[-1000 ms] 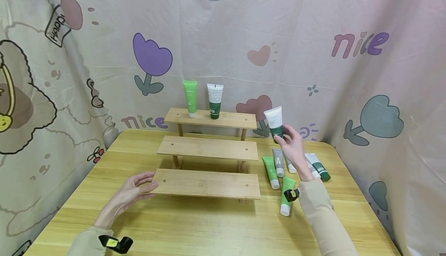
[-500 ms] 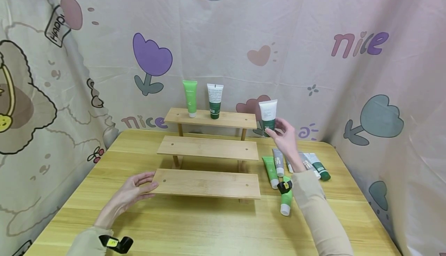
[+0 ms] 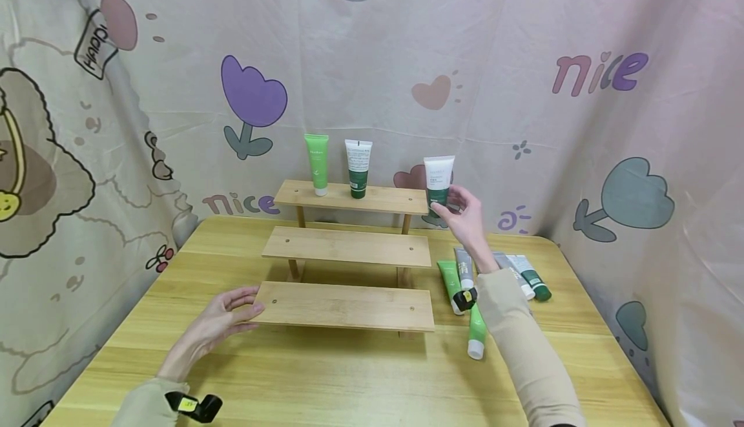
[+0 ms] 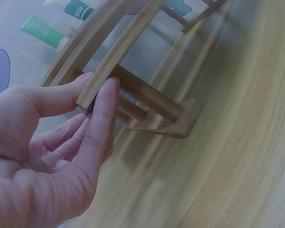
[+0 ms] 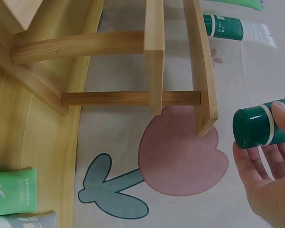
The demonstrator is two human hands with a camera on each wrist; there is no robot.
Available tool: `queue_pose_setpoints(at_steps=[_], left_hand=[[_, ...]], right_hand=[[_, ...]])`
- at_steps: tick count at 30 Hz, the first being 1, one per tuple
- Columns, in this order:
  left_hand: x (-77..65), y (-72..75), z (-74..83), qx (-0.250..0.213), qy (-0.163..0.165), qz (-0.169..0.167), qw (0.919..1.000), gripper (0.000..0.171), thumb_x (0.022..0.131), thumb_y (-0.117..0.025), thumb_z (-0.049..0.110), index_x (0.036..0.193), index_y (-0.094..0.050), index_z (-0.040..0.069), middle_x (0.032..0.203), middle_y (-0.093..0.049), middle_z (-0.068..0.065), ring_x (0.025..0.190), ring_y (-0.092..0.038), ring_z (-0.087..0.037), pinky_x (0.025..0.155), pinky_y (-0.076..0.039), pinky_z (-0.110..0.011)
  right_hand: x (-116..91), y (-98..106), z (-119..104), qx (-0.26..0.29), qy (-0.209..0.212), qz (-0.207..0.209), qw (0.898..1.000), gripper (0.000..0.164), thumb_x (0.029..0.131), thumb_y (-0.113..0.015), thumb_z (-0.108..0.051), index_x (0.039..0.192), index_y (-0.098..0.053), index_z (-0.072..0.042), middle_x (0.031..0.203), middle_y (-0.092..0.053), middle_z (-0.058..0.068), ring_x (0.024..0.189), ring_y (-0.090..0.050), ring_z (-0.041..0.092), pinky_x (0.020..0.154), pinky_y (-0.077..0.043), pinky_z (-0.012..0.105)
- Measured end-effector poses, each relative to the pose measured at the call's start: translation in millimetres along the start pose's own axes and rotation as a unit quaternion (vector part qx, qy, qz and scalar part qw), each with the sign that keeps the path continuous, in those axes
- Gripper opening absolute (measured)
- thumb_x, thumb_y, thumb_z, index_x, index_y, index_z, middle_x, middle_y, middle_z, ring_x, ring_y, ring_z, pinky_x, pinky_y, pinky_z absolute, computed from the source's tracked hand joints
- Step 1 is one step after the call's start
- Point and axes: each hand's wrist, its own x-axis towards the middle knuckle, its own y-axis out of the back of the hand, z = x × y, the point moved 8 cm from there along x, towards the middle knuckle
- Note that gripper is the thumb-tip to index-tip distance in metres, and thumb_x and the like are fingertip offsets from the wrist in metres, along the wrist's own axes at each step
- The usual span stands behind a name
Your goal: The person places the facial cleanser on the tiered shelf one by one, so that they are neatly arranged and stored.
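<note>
White-green tube (image 3: 438, 172) is pinched by the right grip (image 3: 467, 218), apparently beside the rack (image 3: 345, 246) the left grip (image 3: 223, 316) pinches.

On the bench (image 3: 325, 375), before the curtain (image 3: 360, 65), rests the tiered stand (image 3: 349, 245), its top tier (image 3: 389, 198) bearing two tubes (image 3: 359, 170), left and centre. Loose tubes (image 3: 450, 280) lie to its right. The left grip (image 3: 223, 314) is at the left end of the lowest tier (image 3: 347, 305); the right grip (image 3: 467, 217), holding another tube (image 3: 439, 174), is beside the top tier's right end.
</note>
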Motion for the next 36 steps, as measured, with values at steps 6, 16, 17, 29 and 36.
queue_pose_setpoints(at_steps=[6, 16, 17, 29, 36], left_hand=[[0.3, 0.2, -0.1, 0.001, 0.002, 0.0, 1.0, 0.073, 0.103, -0.058, 0.012, 0.153, -0.013, -0.018, 0.135, -0.045, -0.02, 0.103, -0.063, -0.003, 0.093, -0.063, -0.029], [-0.1, 0.4, 0.2, -0.003, 0.003, -0.002, 1.0, 0.075, 0.102, -0.06, 0.013, 0.152, -0.013, -0.018, 0.13, -0.05, -0.012, 0.103, -0.063, -0.004, 0.093, -0.063, -0.028], [-0.1, 0.3, 0.5, -0.002, 0.002, -0.003, 1.0, 0.075, 0.102, -0.06, 0.013, 0.152, -0.013, -0.018, 0.129, -0.051, -0.009, 0.103, -0.064, -0.003, 0.093, -0.063, -0.028], [0.4, 0.0, -0.4, 0.002, 0.003, 0.002, 1.0, 0.073, 0.102, -0.059, 0.013, 0.152, -0.015, -0.017, 0.131, -0.051, -0.014, 0.103, -0.063, -0.004, 0.093, -0.063, -0.029], [-0.1, 0.3, 0.5, -0.001, 0.004, 0.003, 1.0, 0.075, 0.102, -0.059, 0.013, 0.152, -0.013, -0.018, 0.129, -0.051, -0.01, 0.103, -0.063, -0.003, 0.092, -0.063, -0.028]], right_hand=[[6, -5, -3, 0.007, -0.004, 0.001, 1.0, 0.049, 0.089, -0.073, -0.002, 0.134, -0.056, 0.005, 0.129, -0.061, 0.026, 0.114, -0.059, 0.03, 0.11, -0.053, 0.041], [16, -15, -7, 0.006, -0.004, -0.009, 1.0, 0.048, 0.088, -0.074, -0.004, 0.132, -0.057, 0.004, 0.124, -0.063, 0.023, 0.102, -0.059, 0.017, 0.098, -0.057, 0.03], [17, -16, -7, 0.007, -0.005, -0.009, 1.0, 0.048, 0.088, -0.075, -0.004, 0.131, -0.057, 0.004, 0.124, -0.063, 0.023, 0.101, -0.059, 0.017, 0.097, -0.057, 0.029], [27, -30, -7, 0.023, -0.026, -0.019, 0.999, 0.05, 0.088, -0.076, -0.006, 0.132, -0.056, 0.004, 0.126, -0.063, 0.023, 0.104, -0.061, 0.019, 0.103, -0.055, 0.033], [31, -38, -8, 0.034, -0.032, -0.029, 0.998, 0.051, 0.088, -0.077, -0.008, 0.132, -0.056, 0.004, 0.126, -0.063, 0.023, 0.105, -0.061, 0.021, 0.105, -0.055, 0.035]])
